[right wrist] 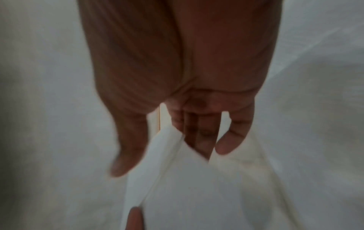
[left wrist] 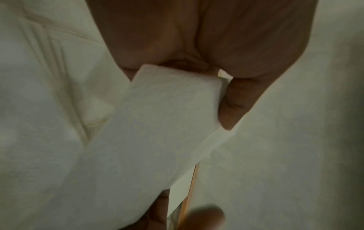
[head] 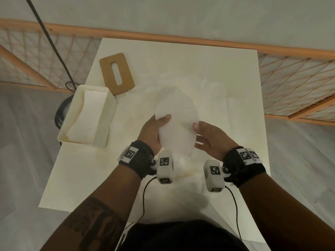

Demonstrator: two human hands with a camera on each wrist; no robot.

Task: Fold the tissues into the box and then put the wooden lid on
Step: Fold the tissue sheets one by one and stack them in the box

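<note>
Right now my left hand [head: 154, 131] and right hand [head: 208, 138] each pinch a side of one tissue [head: 176, 122], lifted over the table [head: 217, 78]. Its long axis runs away from me. The open box [head: 108, 109] sits off to my left, nearer my left hand, with the wooden lid [head: 117, 73] beyond it.

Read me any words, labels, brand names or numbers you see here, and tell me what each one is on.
No readable text anywhere.
Wrist bands and wrist cameras: black-and-white square code markers only, no letters or digits.
Wooden lid, box, tissue: plain, unmarked.
</note>
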